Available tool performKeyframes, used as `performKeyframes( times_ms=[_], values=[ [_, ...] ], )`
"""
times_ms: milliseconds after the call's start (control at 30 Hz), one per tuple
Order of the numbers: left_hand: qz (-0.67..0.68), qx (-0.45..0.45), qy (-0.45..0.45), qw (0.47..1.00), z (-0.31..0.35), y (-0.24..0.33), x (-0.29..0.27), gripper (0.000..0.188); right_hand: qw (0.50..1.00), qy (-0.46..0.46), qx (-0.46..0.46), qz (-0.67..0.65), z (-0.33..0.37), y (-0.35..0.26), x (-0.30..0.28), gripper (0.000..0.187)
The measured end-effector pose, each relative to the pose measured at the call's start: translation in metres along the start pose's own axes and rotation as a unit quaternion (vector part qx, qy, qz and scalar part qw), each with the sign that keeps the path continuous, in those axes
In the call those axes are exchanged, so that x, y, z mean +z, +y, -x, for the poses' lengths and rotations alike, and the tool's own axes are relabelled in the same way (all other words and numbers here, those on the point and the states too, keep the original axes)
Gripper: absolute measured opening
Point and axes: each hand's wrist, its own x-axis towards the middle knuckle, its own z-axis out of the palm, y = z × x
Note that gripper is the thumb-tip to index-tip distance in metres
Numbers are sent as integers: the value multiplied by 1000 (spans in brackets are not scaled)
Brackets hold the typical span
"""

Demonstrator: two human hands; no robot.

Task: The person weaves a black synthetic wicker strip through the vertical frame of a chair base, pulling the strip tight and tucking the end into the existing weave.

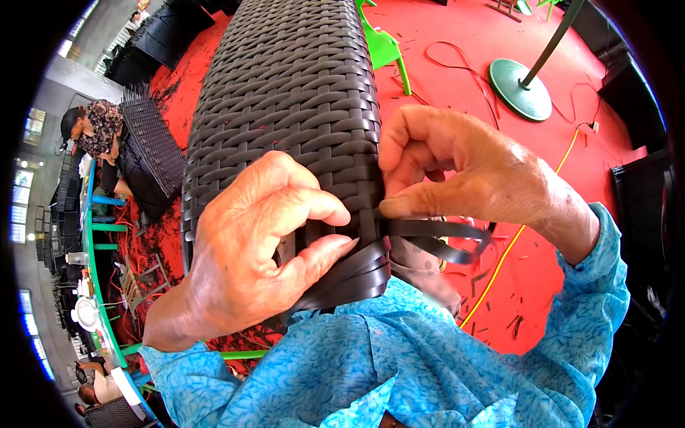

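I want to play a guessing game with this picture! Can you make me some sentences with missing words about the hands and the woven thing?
1. The woven panel is made of dark ____ strips.
2. The right hand pinches a loose strip at the panel's ____ edge.
3. The floor is coloured ____.
4. The left hand rests on the panel, and its sleeve is ____.

Missing words: plastic; right; red; blue

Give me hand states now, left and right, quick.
Left hand: closed, gripping the lower edge of the dark woven panel.
Right hand: closed, pinching a loose black strip at the panel's edge.
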Motion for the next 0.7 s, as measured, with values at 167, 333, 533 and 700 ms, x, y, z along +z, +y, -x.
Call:
performKeyframes(
  times_ms=[167, 333, 533, 700],
  values=[
    [-36, 1, -5, 999, 1, 8, -3, 23, 999, 8, 31, 44, -1, -1, 1, 24],
    [-179, 119, 34, 976, 0, 12, -1, 25, 999, -39, 13, -9, 0, 8, -1, 29],
    [-289, 226, 22, 930, 9, 5, -21, 29, 999, -34, -15, -22, 12, -3, -3, 27],
    [-365, 240, 95, 895, 39, -14, -38, 32, 978, 30, -131, 161, 13, 9, -10, 18]
  ],
)
